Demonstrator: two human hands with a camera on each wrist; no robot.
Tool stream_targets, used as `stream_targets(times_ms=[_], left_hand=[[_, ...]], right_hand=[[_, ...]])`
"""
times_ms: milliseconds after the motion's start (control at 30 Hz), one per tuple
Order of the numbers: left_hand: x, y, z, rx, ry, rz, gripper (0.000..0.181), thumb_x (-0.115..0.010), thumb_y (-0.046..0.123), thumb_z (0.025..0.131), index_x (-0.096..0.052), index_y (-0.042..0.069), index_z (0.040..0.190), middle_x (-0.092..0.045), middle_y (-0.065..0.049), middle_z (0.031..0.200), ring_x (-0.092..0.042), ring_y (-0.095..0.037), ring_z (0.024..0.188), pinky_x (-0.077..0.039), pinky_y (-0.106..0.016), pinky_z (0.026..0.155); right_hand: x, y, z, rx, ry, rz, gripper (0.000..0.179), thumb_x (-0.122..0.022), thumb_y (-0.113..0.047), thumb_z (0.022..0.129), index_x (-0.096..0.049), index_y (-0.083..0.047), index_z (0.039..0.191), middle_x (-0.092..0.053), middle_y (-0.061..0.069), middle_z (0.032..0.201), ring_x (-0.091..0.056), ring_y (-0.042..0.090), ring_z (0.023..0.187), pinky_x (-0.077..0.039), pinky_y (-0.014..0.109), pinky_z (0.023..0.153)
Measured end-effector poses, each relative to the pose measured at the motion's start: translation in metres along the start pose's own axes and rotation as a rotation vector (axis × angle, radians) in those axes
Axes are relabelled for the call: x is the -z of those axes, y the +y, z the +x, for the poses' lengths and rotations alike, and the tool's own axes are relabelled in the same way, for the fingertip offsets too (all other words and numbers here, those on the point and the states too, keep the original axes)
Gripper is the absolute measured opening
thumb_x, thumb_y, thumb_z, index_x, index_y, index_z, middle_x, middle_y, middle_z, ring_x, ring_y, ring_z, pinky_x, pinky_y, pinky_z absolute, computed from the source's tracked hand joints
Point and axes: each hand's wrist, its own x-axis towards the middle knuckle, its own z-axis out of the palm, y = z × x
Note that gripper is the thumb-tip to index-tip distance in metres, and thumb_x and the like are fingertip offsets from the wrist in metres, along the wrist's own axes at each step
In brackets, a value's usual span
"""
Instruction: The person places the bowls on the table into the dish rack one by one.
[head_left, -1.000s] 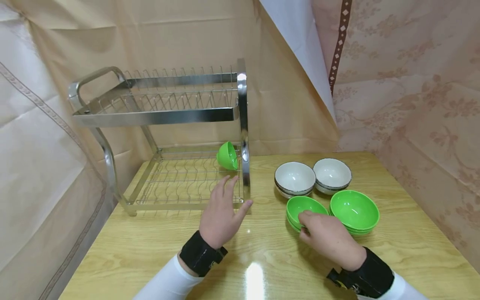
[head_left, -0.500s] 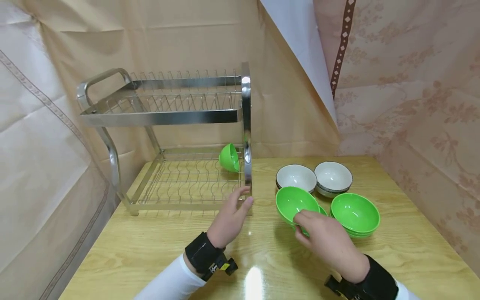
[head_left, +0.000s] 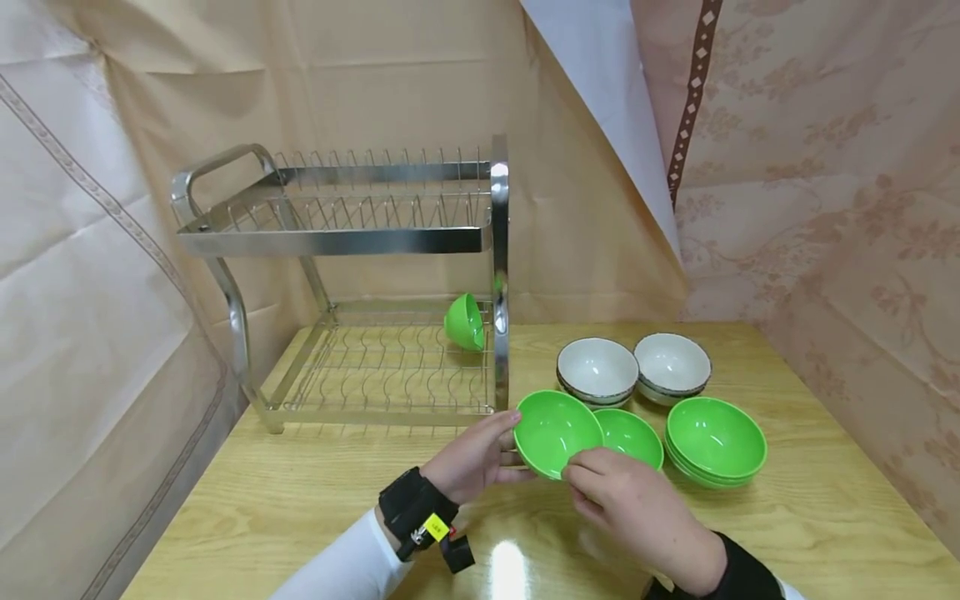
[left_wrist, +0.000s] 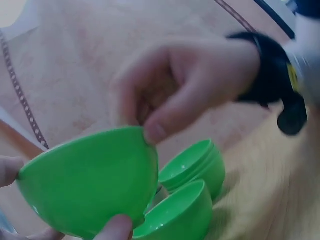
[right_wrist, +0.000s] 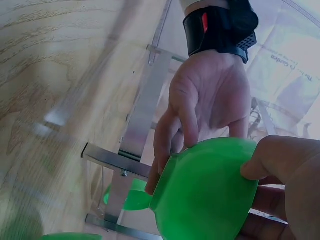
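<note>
A green bowl [head_left: 557, 429] is off the table between both hands, tilted, with its hollow facing up in the head view. My right hand [head_left: 637, 512] pinches its near right rim between thumb and fingers. My left hand [head_left: 480, 458] holds it from the left; in the left wrist view a fingertip touches the rim and the thumb lies against the outside of the bowl [left_wrist: 95, 182]. Just behind sits another green bowl [head_left: 633, 440], partly hidden by the held one. A stack of green bowls [head_left: 716, 442] stands right of it.
A two-tier metal dish rack [head_left: 337, 242] stands at left. One green bowl [head_left: 464, 322] leans on edge at the right end of its lower tier. Two stacks of white bowls [head_left: 597, 369] with dark rims stand behind the green ones, on the wooden table [head_left: 300, 517].
The right hand has lifted the green bowl off the one beneath and carried it left. The left hand has moved from near the rack to the bowl's left side and now holds it.
</note>
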Motion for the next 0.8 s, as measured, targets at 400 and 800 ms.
stream_targets(times_ms=[400, 800], left_hand=[[0.012, 0.020, -0.024, -0.021, 0.105, 0.020, 0.061, -0.051, 0.026, 0.100, -0.022, -0.002, 0.146, -0.042, -0.026, 0.134, -0.055, -0.034, 0.109, -0.050, -0.047, 0.094], [0.079, 0.064, -0.069, -0.154, 0.489, 0.192, 0.058, -0.056, 0.018, 0.099, -0.019, 0.005, 0.141, -0.037, -0.027, 0.129, -0.051, -0.036, 0.112, -0.047, -0.051, 0.096]], right_hand=[[-0.018, 0.004, 0.003, -0.012, 0.014, 0.072, 0.018, -0.067, -0.011, 0.081, -0.067, -0.011, 0.099, -0.064, 0.004, 0.107, -0.058, 0.016, 0.101, -0.057, 0.034, 0.079], [-0.071, -0.012, 0.036, -0.011, -0.084, 0.093, 0.047, -0.067, -0.043, 0.086, -0.062, -0.013, 0.121, -0.054, 0.006, 0.133, -0.038, 0.020, 0.128, -0.043, 0.046, 0.101]])
